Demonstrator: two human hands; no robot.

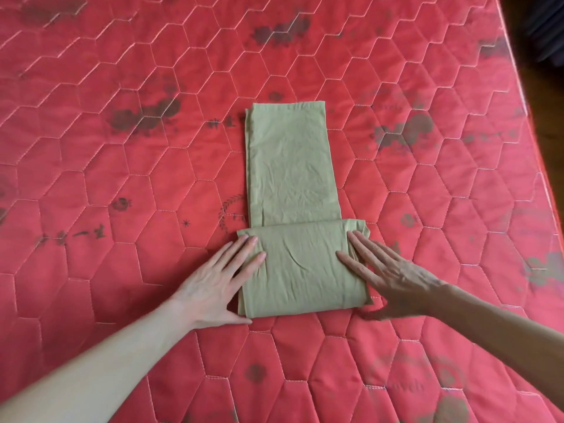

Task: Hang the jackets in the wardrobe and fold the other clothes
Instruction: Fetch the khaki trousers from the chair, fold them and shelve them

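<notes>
Head view: olive garment [293,166] lies mid-mattress [122,148], already a narrow strip, near end folded over once. Left hand [219,282] and right hand [387,276] flat, fingers straight, pressing that fold, gripping nothing. More folds probably remain; jackets, wardrobe unseen.

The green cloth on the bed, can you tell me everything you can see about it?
The green cloth is a plain olive-green garment, thin and slightly creased, folded into a long strip lying flat on the red quilted mattress. Its near end is folded over into a thicker, wider band. The left hand and right hand press flat on that band's two ends, fingers straight.
</notes>
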